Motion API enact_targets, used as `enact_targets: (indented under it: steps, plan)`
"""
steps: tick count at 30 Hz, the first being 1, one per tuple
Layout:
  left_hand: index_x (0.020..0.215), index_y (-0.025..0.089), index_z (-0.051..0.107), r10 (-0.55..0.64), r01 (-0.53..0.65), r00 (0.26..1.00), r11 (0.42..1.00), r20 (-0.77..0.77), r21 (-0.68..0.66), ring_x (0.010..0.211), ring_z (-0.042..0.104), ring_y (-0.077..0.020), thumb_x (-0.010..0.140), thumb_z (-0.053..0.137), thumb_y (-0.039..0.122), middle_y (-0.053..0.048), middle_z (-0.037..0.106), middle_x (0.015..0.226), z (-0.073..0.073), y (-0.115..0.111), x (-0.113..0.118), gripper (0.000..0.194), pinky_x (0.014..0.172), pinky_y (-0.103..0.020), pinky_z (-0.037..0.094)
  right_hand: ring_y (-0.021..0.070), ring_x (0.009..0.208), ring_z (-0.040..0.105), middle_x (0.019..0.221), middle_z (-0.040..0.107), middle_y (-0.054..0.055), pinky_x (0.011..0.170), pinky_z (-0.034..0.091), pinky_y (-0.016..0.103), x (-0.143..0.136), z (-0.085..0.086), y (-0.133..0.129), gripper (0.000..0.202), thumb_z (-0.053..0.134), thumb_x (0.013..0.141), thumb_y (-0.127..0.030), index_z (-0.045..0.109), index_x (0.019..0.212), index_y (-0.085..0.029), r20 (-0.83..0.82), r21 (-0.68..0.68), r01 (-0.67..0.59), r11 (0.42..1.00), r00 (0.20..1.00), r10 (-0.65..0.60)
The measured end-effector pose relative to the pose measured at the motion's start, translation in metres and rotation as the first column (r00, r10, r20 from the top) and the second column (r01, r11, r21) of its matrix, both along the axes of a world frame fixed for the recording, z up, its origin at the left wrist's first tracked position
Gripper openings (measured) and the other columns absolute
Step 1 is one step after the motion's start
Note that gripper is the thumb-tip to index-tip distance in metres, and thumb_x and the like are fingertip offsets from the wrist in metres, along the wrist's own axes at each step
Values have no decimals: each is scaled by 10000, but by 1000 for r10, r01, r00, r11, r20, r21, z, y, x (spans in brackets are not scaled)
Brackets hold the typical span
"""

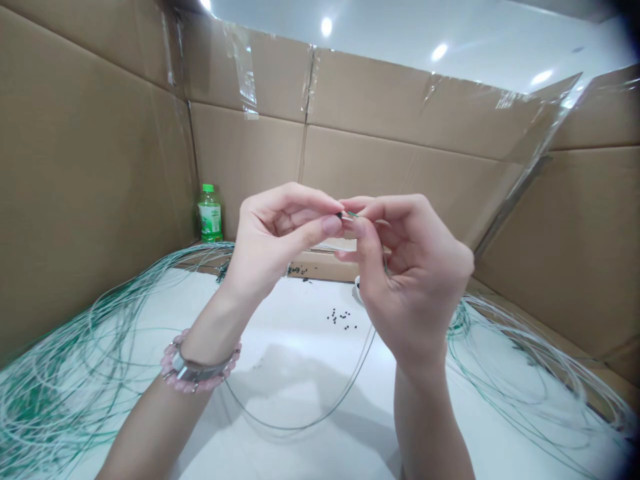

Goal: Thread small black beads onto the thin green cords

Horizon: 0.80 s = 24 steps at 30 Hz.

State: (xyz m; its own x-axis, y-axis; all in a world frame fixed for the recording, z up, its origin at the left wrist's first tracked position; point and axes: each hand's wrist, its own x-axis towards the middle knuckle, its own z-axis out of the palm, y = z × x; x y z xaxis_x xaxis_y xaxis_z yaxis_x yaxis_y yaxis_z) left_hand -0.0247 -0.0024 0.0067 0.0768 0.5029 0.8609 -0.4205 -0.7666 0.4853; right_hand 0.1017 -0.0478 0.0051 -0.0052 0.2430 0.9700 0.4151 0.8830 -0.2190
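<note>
Both hands are raised over the white table (300, 360), fingertips almost meeting. My left hand (285, 230) pinches a tiny black piece (340, 215) between thumb and forefinger; its exact kind is too small to make out. Thumb and forefinger of my right hand (405, 260) are closed on a thin green wire (353, 215), whose tip points toward the black piece. Whether the tip touches the piece, I cannot tell. A thin dark wire loop (300, 428) hangs below the hands and curves over the table. Pink beads and a metal band circle my left wrist.
Bundles of green and white wires lie left (65, 373) and right (530, 373). Small black pieces (341, 317) are scattered mid-table, with more near the back ledge. A white cup (357, 291) is partly behind my right hand. A green bottle (210, 217) stands at the back left. Cardboard walls (400, 153) enclose the table.
</note>
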Motion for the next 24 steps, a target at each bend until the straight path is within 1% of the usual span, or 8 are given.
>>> enact_targets:
  steps: [3, 6, 10, 15, 20, 24]
  plan:
    - [747, 233, 703, 10, -10, 1000, 1000, -7, 2, 648, 656, -106, 684, 729, 193, 21, 678, 737, 0, 1, 0, 79, 622, -212, 590, 102, 753, 658, 908, 660, 16, 578, 604, 165, 0, -1, 0, 111, 545, 829, -92, 548, 867, -196, -6, -12, -19, 1000, 1000, 19]
    - [765, 235, 705, -34, 34, 999, 999, -15, 20, 645, 650, -88, 702, 709, 160, 27, 680, 758, -1, 2, 0, 99, 637, -198, 586, 104, 768, 659, 918, 658, 19, 590, 607, 165, 1, -1, 0, 117, 542, 828, -86, 545, 871, -195, -5, -23, -21, 1000, 1000, 21]
    - [785, 236, 706, -72, 72, 997, 996, -21, 45, 680, 657, -82, 726, 680, 117, 32, 681, 771, -1, 2, 1, 136, 645, -180, 581, 93, 762, 648, 912, 652, 17, 588, 604, 163, 1, -1, -1, 108, 532, 831, -84, 533, 876, -183, 24, -28, 13, 1000, 1000, -13]
    - [792, 230, 697, -40, 40, 999, 997, -9, 59, 671, 662, -86, 727, 678, 112, 31, 687, 777, -2, 2, 2, 136, 641, -191, 584, 65, 758, 630, 879, 635, -9, 591, 588, 136, 1, 0, -3, 95, 519, 840, -82, 519, 879, -168, 58, -44, 54, 998, 997, -51]
    - [801, 225, 690, 17, -18, 1000, 998, 9, 61, 714, 676, -100, 733, 669, 113, 27, 698, 794, -3, 1, 5, 133, 640, -185, 580, 62, 730, 619, 832, 620, -12, 565, 565, 121, 2, 1, -2, 83, 509, 847, -87, 517, 870, -166, 77, -19, 93, 996, 993, -91]
    - [798, 227, 698, -1, 0, 1000, 997, 13, 75, 713, 674, -98, 731, 660, 82, 28, 691, 771, -3, 1, 6, 164, 633, -171, 574, 72, 702, 609, 821, 613, -14, 556, 574, 147, 2, 0, 0, 106, 516, 837, -80, 519, 872, -179, 66, -3, 87, 996, 994, -87]
